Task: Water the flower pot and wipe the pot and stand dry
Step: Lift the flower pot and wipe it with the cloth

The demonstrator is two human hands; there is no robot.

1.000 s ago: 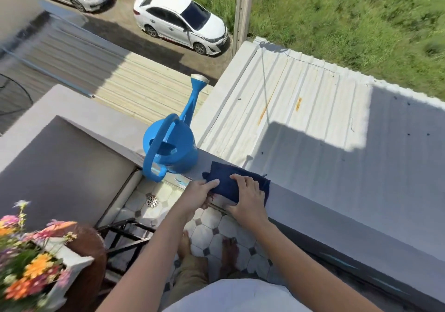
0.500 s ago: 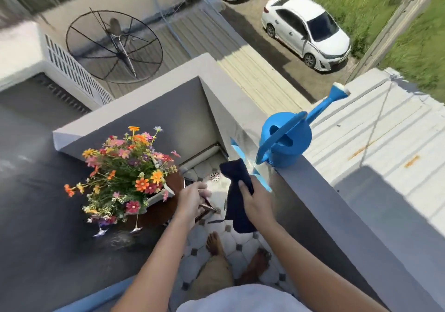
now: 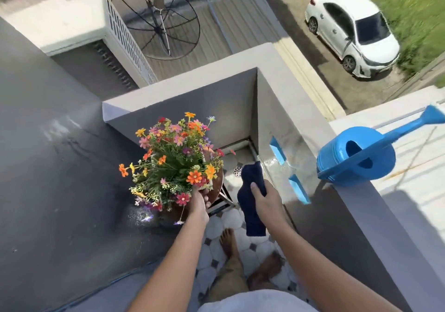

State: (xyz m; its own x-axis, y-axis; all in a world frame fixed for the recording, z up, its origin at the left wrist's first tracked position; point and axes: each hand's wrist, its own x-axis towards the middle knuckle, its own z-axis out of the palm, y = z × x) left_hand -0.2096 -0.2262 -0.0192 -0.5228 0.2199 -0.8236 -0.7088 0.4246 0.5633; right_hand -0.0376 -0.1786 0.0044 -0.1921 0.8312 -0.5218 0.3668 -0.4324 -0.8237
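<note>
A bunch of orange, pink and yellow flowers (image 3: 175, 160) fills a pot whose white rim (image 3: 209, 186) barely shows under the blooms. The pot rests on a round brown stand top (image 3: 218, 186) with a dark metal frame below. My left hand (image 3: 199, 203) reaches under the flowers at the pot's near side; whether it grips the pot is hidden. My right hand (image 3: 265, 198) holds a dark blue cloth (image 3: 250, 200) that hangs down, just right of the stand. A blue watering can (image 3: 356, 157) stands on the grey parapet ledge (image 3: 301, 123) at the right.
The balcony corner is narrow, with grey walls on three sides and a tiled floor (image 3: 231, 222) with a drain (image 3: 238, 170). My bare feet (image 3: 228, 241) stand on the tiles. Beyond the ledge lie metal roofs, a satellite dish (image 3: 156, 20) and a white car (image 3: 354, 32).
The cloth came off the ledge into my right hand, and the view swung left to the flower pot. My left hand moved from the cloth to the pot's near side.
</note>
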